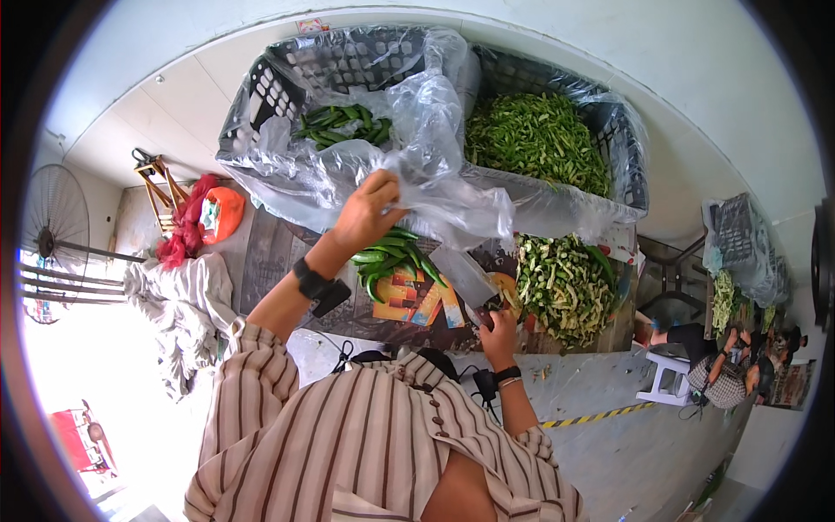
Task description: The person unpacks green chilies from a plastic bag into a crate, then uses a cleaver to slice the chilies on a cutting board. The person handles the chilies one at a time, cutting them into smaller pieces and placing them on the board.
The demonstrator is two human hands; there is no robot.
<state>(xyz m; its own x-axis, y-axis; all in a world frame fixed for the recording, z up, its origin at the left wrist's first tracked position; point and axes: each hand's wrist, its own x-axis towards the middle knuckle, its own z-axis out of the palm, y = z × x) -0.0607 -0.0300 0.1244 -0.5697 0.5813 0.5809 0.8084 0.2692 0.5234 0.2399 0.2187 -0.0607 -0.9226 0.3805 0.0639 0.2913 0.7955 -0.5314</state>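
My left hand (373, 212) reaches forward and pinches the clear plastic liner (427, 147) where it hangs over the front of a black crate (280, 91). Inside that crate lie whole green chili peppers (344, 125). In my right hand (499, 334) is the handle of a cleaver (464, 277), its broad blade lying over the printed tabletop (417, 313). A small pile of whole green peppers (394, 258) rests below my left hand, left of the blade. Right of the blade sits a heap of chopped green peppers (567, 290).
A second lined crate (629, 137) holds finely cut green peppers (538, 140). At left are a standing fan (55, 225), an orange bag (223, 214), red mesh (179, 245) and pale cloth (179, 300). Co-workers (721, 382) sit at right near a white stool (665, 378).
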